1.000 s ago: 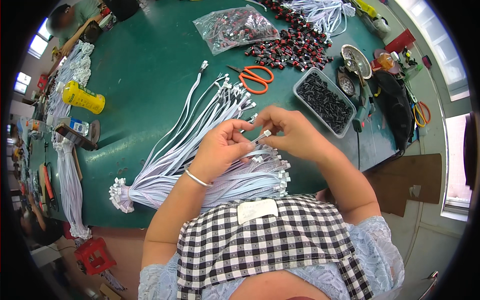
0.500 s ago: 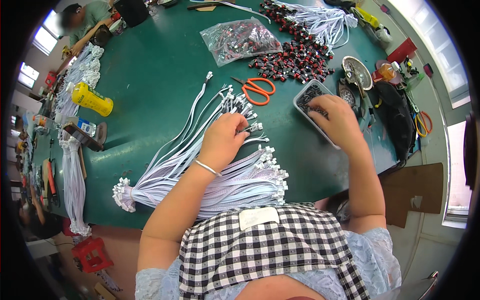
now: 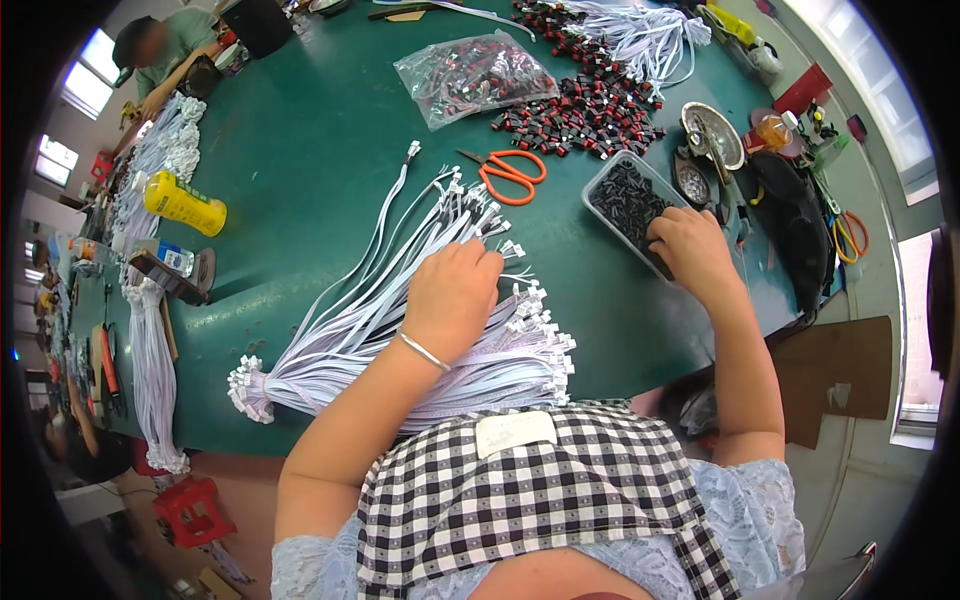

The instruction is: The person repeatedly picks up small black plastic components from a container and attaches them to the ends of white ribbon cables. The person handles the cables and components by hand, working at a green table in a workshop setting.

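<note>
Cables [image 3: 500, 350] lay fanned over the green table [image 3: 300, 170] in front of me, gathered into a tight cluster of white ends on my left and spreading loose toward my right. My left hand [image 3: 452, 300] rested over the fan near its loose ends, fingers curled inward; whether they pinched one cable I could not tell, since the hand's back hid the tips. My right hand [image 3: 690, 248] was at the tub [image 3: 612, 226] of black sleeves [image 3: 630, 190], fingers bent in over the rim. I could not tell whether they had a sleeve between them.

As far as it showed, I judged the work partway through. Several loose ends on the fan's far side had dark bits just behind their white plugs, and I took those as done. Ends nearest my apron [image 3: 530, 490] showed pale plugs with no dark bits that I could make out, so those seemed left, too crowded to count. Sleeves looked plentiful in the tub.

Scissors [image 3: 512, 180] lay beyond the fan, apart from both hands. Farther off were a clear bag [image 3: 478, 80] and a heap of red and black parts [image 3: 590, 115].
</note>
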A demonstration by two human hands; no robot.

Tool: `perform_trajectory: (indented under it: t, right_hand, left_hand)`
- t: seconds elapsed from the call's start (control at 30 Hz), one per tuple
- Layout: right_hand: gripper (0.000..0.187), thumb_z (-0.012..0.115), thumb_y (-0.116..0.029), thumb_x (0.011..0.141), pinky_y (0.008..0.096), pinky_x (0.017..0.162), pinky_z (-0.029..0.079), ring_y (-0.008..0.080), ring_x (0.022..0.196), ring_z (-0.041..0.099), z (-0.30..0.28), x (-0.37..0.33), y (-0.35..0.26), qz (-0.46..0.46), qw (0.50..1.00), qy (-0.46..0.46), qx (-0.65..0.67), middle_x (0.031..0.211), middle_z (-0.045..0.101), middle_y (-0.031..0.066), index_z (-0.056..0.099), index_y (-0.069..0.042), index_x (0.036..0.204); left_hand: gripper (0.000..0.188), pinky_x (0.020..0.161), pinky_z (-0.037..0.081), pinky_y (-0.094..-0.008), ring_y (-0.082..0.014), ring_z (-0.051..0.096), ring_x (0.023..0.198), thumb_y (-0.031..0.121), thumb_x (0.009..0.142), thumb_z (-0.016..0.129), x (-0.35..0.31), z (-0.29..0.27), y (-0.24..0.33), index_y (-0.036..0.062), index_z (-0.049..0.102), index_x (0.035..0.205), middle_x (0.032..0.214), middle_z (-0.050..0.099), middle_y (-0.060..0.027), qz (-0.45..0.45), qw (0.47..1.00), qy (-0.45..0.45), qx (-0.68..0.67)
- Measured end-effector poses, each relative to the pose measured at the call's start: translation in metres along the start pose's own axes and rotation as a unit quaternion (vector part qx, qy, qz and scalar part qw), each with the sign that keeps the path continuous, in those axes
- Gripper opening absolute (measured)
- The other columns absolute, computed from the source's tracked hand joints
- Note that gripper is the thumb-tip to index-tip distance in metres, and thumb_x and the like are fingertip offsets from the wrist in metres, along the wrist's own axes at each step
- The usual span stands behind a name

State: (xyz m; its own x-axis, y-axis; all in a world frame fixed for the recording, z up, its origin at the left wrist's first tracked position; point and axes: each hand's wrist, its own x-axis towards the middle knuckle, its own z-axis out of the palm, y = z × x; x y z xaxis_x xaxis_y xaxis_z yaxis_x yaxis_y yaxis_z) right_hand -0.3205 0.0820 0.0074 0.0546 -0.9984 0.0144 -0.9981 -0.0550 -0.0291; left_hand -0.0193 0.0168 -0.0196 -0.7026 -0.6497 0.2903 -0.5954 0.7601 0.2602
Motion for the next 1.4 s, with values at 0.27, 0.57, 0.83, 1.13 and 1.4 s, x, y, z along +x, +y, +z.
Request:
perform_trajectory:
  t: [0.27, 0.57, 0.83, 1.13, 1.4]
  right_hand:
    - [0.005, 0.063, -0.014, 0.077, 0.0363, 0.073, 0.043, 0.0222, 0.085, 0.058, 0.001, 0.001, -0.002, -0.017, 0.997, 0.074, -0.033, 0.08, 0.059, 0.0047, 0.065, -0.012, 0.081]
    - [0.006, 0.059, -0.012, 0.068, 0.0317, 0.064, 0.046, 0.0194, 0.07, 0.057, 0.0, -0.03, -0.069, -0.277, 0.96, -0.001, -0.044, 0.069, 0.054, 0.0034, 0.054, -0.009, 0.069]
    - [0.01, 0.06, -0.009, 0.07, 0.0347, 0.06, 0.046, 0.0244, 0.064, 0.057, 0.015, -0.035, -0.076, -0.246, 0.969, -0.02, 0.012, 0.065, 0.054, 0.006, 0.053, -0.007, 0.076]
    - [0.01, 0.051, -0.002, 0.089, 0.0344, 0.075, 0.054, 0.0213, 0.079, 0.065, 0.002, -0.007, -0.099, 0.118, 0.576, -0.046, 0.808, 0.087, 0.065, 0.0129, 0.05, -0.002, 0.098]
    - [0.013, 0.056, -0.005, 0.09, 0.0326, 0.078, 0.052, 0.0203, 0.086, 0.064, 0.009, 0.012, -0.144, 0.081, 0.536, -0.059, 0.838, 0.095, 0.063, 0.0127, 0.05, -0.001, 0.1]
  left_hand:
    - [0.024, 0.074, 0.05, -0.0329, -0.024, 0.064, 0.084, 0.0, 0.081, 0.051, 0.007, -0.019, 0.001, 0.0006, 0.058, 0.104, 0.095, 0.064, -0.0141, -0.116, 0.948, -0.021, -0.295]
    - [0.021, 0.077, 0.042, -0.0206, -0.0055, 0.048, 0.082, 0.014, 0.09, 0.057, -0.002, -0.022, 0.007, 0.0022, 0.06, 0.107, 0.092, 0.057, 0.0019, -0.258, 0.756, -0.103, -0.592]
    - [0.016, 0.073, 0.045, -0.0212, -0.0059, 0.052, 0.079, 0.011, 0.09, 0.058, -0.008, -0.004, 0.002, 0.0024, 0.06, 0.104, 0.091, 0.059, -0.0004, -0.24, 0.731, -0.049, -0.636]
    - [0.026, 0.065, 0.046, -0.0229, -0.0058, 0.053, 0.074, 0.01, 0.081, 0.067, -0.01, -0.017, 0.003, 0.0047, 0.057, 0.104, 0.08, 0.055, 0.0012, -0.193, 0.785, -0.029, -0.587]
    - [0.023, 0.059, 0.046, -0.0321, -0.0231, 0.056, 0.071, 0.011, 0.07, 0.074, -0.013, -0.017, 0.013, 0.0079, 0.061, 0.089, 0.081, 0.054, -0.0065, -0.057, 0.934, 0.164, -0.312]
